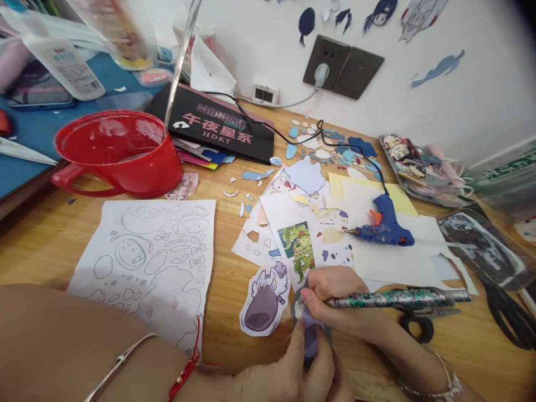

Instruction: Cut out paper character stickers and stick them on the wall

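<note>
My right hand [341,298] is closed around a slim pen [393,298] with a green and purple pattern. Its writing end lies under the fingers over a purple-grey paper cutout [312,335]. The fingers of my left hand [299,368] pinch and press this cutout from below, near the table's front edge. Both hands hide much of the piece. Just left of it lies a printed paper character [264,301] with a purple body and white border. A sheet of line-drawn shapes [159,262] lies further left, partly covered by my left arm.
A blue glue gun [383,223] rests on white paper, its black cord running to the back. A red mug [119,153] stands at the left. Black scissors [508,310] lie at the right. Blue paper scraps [352,151] cover the back; a black booklet [226,123] sits behind.
</note>
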A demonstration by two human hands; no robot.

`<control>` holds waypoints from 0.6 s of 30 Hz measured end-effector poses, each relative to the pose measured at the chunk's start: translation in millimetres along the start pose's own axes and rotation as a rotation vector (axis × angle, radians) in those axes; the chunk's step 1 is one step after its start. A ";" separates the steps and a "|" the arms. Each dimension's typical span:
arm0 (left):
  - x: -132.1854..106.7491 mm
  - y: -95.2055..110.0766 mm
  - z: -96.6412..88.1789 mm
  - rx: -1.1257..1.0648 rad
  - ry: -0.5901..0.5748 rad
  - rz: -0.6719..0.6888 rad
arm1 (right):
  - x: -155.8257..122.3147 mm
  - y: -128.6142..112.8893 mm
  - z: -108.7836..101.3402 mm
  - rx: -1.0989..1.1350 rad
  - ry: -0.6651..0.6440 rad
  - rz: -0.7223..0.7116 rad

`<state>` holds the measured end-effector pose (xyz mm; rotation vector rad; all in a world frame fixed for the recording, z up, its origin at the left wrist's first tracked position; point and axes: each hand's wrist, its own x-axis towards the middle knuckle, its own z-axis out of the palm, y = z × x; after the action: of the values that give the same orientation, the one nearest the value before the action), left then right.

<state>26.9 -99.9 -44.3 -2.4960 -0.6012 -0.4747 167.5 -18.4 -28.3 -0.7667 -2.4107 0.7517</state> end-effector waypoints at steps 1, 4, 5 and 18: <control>0.0 0.4 0.6 0.002 0.017 -0.015 | -0.5 -0.1 0.2 0.009 0.008 0.007; 0.2 -1.3 -1.0 -0.009 -0.026 0.031 | -1.6 0.7 1.0 0.041 0.027 0.015; 0.3 -2.4 -2.3 -0.014 -0.049 0.046 | -2.1 1.4 1.3 0.052 0.025 0.016; -1.4 10.1 6.4 -0.010 0.023 -0.055 | -2.9 1.9 0.9 -0.089 -0.029 0.007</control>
<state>32.0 -104.5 -54.2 -2.4847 -0.6618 -0.5282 169.7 -19.2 -31.0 -0.8052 -2.4830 0.6663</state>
